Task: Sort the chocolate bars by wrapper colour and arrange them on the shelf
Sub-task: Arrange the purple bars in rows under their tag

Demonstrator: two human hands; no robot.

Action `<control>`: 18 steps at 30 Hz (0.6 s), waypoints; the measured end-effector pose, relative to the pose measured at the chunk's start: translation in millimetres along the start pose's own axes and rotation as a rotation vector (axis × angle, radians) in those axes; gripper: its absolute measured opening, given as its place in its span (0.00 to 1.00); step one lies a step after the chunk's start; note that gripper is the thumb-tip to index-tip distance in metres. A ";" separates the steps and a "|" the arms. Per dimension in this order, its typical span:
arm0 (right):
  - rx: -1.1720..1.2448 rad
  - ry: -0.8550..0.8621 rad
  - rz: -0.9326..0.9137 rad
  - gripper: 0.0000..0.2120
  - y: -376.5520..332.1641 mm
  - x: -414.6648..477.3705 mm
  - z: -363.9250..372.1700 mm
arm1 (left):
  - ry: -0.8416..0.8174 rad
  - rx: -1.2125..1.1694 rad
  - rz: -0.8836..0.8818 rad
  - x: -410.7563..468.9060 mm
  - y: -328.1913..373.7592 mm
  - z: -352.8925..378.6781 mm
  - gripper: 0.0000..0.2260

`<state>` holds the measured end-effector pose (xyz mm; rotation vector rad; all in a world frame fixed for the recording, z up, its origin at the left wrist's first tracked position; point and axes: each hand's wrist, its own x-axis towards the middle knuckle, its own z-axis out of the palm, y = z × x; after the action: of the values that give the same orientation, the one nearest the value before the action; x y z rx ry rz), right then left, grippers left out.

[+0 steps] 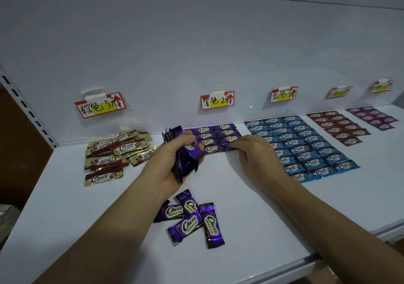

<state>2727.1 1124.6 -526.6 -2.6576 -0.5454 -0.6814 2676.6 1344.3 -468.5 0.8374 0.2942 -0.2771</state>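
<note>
Student: White shelf point(262, 207) fills the frame. What lies nearest, at lower centre?

Tutor: Four loose purple bars point(190, 216), overlapping and face up, apart from both hands.

Student: And just above them?

Tutor: Left hand point(172, 159), centre frame, has its fingers curled around a bundle of purple bars point(185, 159), and wrapper ends stick out above and below the fist. Right hand point(253, 150), right of centre, has fingers point(240, 144) nearly straight and close together. Their tips press the right end of a front-row bar point(226, 148) in the purple grid point(218, 134).

Student: Farther back?

Tutor: Gold-and-brown pile point(115, 152), middle left, is heaped at mixed angles. Blue grid point(306, 148) sits just right of the purple one. A red grid point(341, 127) and a second purple grid point(371, 117) follow toward the upper right. Handwritten price labels point(217, 100) are taped to the back wall above the groups.
</note>
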 end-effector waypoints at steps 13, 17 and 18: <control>0.772 -0.176 0.267 0.10 -91.3 54.8 -15.5 | 0.042 -0.217 0.136 3.7 13.2 -7.2 0.15; 0.945 -0.152 0.314 0.14 -93.0 57.6 -3.7 | 0.019 -0.257 0.153 4.0 23.5 -11.8 0.14; 1.002 -0.146 0.330 0.15 -91.3 57.6 -3.9 | 0.010 -0.267 0.156 4.6 25.9 -13.0 0.14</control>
<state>2732.0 1218.1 -472.9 -1.7743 -0.3335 -0.0524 2688.1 1370.1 -460.7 0.5937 0.2670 -0.0851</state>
